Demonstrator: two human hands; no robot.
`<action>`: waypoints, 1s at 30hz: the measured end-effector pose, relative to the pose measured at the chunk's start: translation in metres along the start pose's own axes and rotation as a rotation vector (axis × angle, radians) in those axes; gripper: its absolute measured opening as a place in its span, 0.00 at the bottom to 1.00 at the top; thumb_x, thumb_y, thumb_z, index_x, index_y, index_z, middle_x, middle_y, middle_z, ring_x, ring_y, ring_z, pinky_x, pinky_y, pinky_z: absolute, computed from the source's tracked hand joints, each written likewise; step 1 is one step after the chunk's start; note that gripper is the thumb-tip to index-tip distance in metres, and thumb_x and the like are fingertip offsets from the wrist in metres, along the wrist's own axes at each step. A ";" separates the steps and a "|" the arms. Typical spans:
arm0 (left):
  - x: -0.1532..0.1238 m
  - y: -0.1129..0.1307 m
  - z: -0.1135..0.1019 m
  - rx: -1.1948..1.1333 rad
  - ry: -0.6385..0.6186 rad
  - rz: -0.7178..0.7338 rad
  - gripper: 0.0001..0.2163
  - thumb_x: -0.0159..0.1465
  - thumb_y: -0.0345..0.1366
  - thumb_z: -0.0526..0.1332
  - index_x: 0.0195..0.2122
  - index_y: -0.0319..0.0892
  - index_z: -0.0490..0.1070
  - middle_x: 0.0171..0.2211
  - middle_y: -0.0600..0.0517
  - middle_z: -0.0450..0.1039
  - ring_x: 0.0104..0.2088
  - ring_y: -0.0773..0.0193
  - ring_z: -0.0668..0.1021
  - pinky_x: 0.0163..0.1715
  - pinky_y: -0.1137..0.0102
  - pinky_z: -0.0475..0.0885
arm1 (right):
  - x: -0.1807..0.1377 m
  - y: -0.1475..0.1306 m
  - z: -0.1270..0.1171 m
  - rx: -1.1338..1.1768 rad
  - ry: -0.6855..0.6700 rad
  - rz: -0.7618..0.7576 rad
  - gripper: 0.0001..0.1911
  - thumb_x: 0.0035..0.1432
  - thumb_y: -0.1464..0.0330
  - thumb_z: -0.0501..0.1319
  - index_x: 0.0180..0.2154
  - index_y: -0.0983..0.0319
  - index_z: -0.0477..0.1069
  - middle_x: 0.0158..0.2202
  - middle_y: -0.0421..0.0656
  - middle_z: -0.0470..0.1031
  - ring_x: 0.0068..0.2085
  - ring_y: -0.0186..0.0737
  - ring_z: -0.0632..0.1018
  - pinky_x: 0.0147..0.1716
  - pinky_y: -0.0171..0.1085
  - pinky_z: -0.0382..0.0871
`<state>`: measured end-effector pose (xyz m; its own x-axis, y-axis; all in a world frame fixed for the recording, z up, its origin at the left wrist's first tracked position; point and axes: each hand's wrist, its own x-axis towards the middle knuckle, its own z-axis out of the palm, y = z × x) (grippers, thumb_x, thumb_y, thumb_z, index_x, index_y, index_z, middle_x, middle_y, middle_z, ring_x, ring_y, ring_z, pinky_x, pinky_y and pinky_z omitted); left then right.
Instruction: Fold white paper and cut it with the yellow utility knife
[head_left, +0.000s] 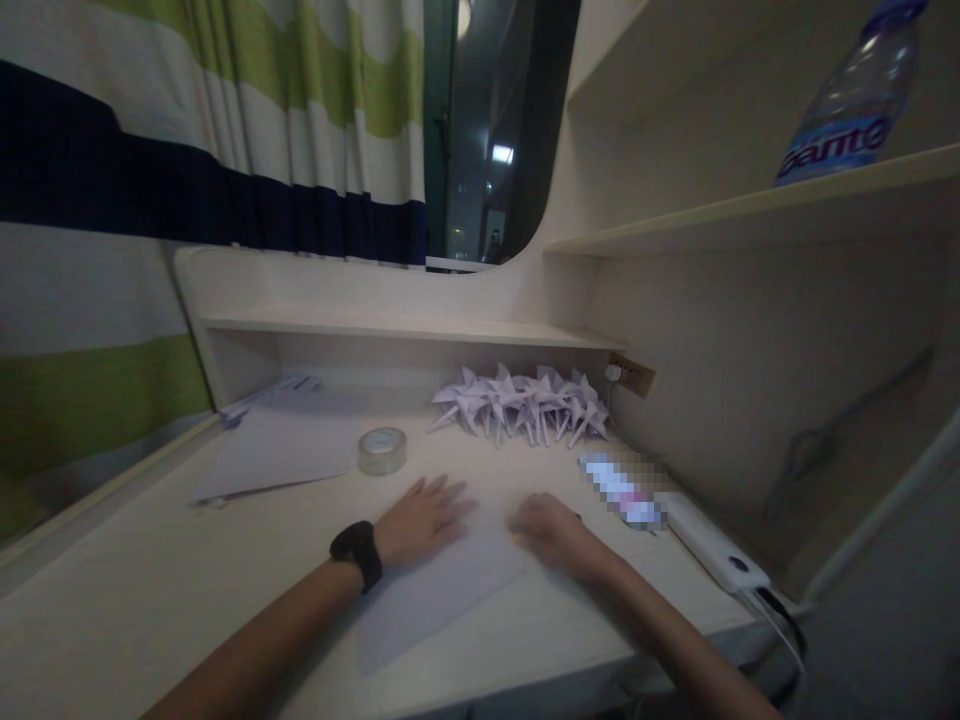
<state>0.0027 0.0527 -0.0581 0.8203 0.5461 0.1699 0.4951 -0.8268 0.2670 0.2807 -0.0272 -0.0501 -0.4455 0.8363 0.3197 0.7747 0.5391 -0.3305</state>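
Cream-coloured desk (pixel 150 600): its front edge runs across the bottom of the view. Nearest to that edge, at mid-width, lies the paper sheet (pixel 431 610), plain white, thin and flat, set askew, with one sharp corner directed at the front edge and one straight side slanting away toward the right; its far portion is blurred. The left hand (pixel 424 520), with a black wristband (pixel 358 553) at the wrist, rests on the sheet palm down, fingers extended and slightly spread, gripping nothing. The right hand (pixel 553 530) is curled beside the sheet's right end; blur prevents determining whether it grips anything. Along the desk's right edge sits a white power strip (pixel 709 545), adjacent to a pixelated object (pixel 622 492). Farther back, left of centre, stands a clear tape roll (pixel 382 452); a paper stack (pixel 289 440) occupies the rear left corner. White paper pinwheels (pixel 525 400) line the rear edge, right of centre. Beyond hangs a striped curtain (pixel 315 110).
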 end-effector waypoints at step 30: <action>-0.013 0.046 0.004 0.083 -0.009 -0.138 0.24 0.68 0.55 0.37 0.63 0.62 0.52 0.67 0.54 0.48 0.65 0.41 0.48 0.56 0.34 0.39 | -0.020 -0.039 0.008 -0.010 -0.021 0.055 0.11 0.60 0.69 0.58 0.44 0.57 0.76 0.38 0.45 0.72 0.41 0.41 0.71 0.40 0.38 0.63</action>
<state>0.0163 0.0067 -0.0521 0.7451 0.6545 0.1283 0.6249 -0.7523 0.2084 0.2558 -0.0642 -0.0506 -0.4117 0.8664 0.2825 0.8025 0.4916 -0.3380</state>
